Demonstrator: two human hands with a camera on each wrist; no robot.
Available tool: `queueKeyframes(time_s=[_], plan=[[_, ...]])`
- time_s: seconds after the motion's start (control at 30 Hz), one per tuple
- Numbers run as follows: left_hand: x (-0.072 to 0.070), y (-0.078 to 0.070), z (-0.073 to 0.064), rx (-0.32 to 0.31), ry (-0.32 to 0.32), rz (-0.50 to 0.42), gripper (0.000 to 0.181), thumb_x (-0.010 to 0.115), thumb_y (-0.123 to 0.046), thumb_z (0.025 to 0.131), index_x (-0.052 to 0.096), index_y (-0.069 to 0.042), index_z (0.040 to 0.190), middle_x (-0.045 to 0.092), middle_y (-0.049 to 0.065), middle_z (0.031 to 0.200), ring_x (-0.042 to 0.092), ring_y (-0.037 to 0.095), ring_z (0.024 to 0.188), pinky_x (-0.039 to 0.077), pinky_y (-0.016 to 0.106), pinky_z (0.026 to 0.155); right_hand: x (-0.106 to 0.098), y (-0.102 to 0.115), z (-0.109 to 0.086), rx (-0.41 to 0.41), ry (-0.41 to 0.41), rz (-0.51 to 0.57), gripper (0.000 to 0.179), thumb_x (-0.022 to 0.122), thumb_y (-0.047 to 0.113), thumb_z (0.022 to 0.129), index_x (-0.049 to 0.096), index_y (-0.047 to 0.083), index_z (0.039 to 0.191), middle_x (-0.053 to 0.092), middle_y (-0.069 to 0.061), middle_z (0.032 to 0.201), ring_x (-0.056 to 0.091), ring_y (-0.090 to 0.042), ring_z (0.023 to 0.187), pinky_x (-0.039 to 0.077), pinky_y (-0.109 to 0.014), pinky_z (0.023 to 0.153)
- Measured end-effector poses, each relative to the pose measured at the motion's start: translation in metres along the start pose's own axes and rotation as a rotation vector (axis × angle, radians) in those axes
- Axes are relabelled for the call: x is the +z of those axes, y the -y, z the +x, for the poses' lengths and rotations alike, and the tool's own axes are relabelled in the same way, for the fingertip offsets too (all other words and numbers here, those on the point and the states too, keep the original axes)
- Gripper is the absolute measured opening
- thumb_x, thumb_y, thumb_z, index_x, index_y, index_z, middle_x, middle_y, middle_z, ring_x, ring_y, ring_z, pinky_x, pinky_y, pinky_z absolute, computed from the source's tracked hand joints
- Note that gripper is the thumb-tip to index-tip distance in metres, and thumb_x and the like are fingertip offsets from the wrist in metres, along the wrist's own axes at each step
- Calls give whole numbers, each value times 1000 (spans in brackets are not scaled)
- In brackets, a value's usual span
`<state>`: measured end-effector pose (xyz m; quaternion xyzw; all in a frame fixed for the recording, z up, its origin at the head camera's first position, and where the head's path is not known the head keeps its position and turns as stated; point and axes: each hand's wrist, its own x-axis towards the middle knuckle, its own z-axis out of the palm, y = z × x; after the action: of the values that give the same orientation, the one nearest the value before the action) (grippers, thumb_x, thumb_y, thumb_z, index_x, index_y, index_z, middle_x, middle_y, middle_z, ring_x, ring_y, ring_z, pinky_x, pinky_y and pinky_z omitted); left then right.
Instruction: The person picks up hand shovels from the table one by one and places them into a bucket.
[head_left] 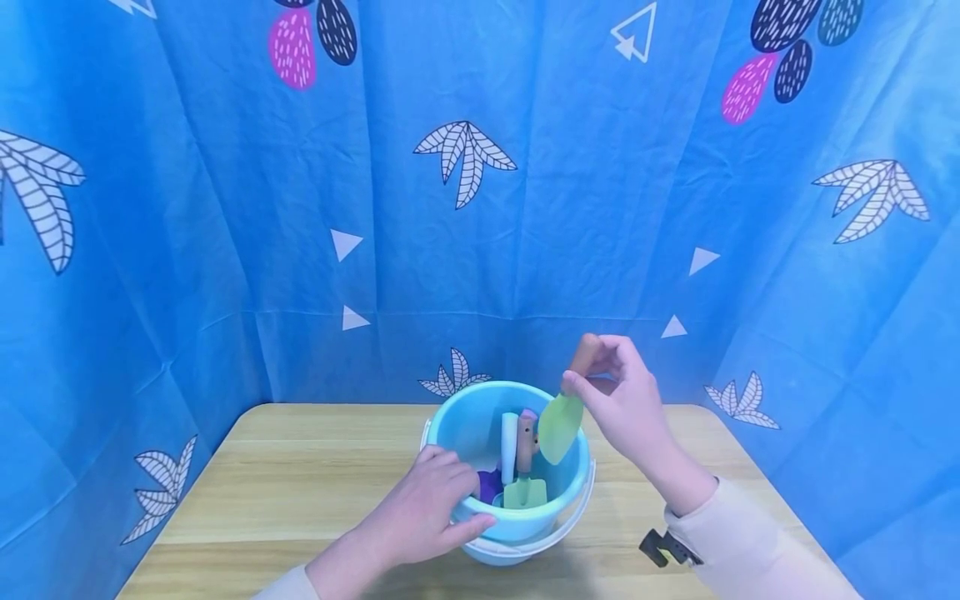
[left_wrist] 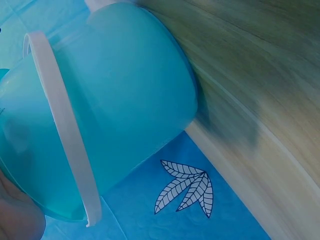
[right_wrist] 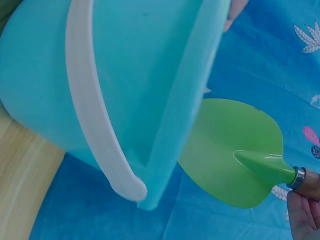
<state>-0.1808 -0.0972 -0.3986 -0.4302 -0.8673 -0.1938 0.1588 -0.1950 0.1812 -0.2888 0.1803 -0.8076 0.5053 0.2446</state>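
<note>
A turquoise bucket (head_left: 517, 525) with a white handle (head_left: 551, 540) stands upright on the table. My left hand (head_left: 420, 510) grips its rim at the near left, fingers over the edge and thumb outside. Above the bucket's right side, my right hand (head_left: 628, 410) pinches a green trowel (head_left: 560, 429) by its wooden handle, the blade pointing down over the opening. In the right wrist view the trowel's broad blade (right_wrist: 225, 155) shows beside the rim. Inside the bucket are a green shovel (head_left: 525, 493) with a wooden handle, a pale blue handle-like piece (head_left: 509, 446) and a purple item (head_left: 490, 483), partly hidden.
The light wooden table (head_left: 300, 475) runs back to a blue patterned curtain (head_left: 450, 267), which also hangs at both sides. A black clip-like mount (head_left: 666, 548) sits by the right sleeve (head_left: 731, 533).
</note>
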Motion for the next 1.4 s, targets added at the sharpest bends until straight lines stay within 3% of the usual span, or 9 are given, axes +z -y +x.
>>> queueKeyframes(time_s=[0.43, 0.67, 0.93, 1.4], plan=[[2, 2, 1, -11, 10, -2, 36, 49, -62, 98, 60, -28, 90, 54, -23, 84, 48, 3, 89, 37, 33, 87, 17, -12, -10, 56, 68, -12, 41, 76, 12, 90, 50, 9, 121, 65, -4, 101, 65, -17, 96, 57, -31, 82], [3, 3, 0, 22, -23, 7, 35, 51, -60, 98, 58, -27, 88, 52, -22, 82, 47, 3, 87, 36, 32, 86, 26, -16, -15, 74, 97, -33, 40, 78, 7, 87, 51, 11, 117, 65, -3, 99, 66, -18, 91, 57, -33, 78], [2, 3, 1, 16, -16, -1, 35, 51, -60, 98, 60, -27, 89, 54, -22, 83, 48, 3, 88, 37, 32, 86, 37, -20, -19, 111, 145, -36, 39, 80, 8, 85, 52, 13, 113, 63, -2, 93, 64, -17, 86, 57, -30, 76], [4, 4, 0, 42, -49, 26, 34, 53, -58, 97, 57, -26, 86, 51, -21, 81, 47, 3, 85, 36, 32, 86, 47, -25, -27, 154, 291, -70, 33, 75, 4, 88, 51, 13, 109, 60, 0, 90, 62, -17, 87, 56, -31, 78]])
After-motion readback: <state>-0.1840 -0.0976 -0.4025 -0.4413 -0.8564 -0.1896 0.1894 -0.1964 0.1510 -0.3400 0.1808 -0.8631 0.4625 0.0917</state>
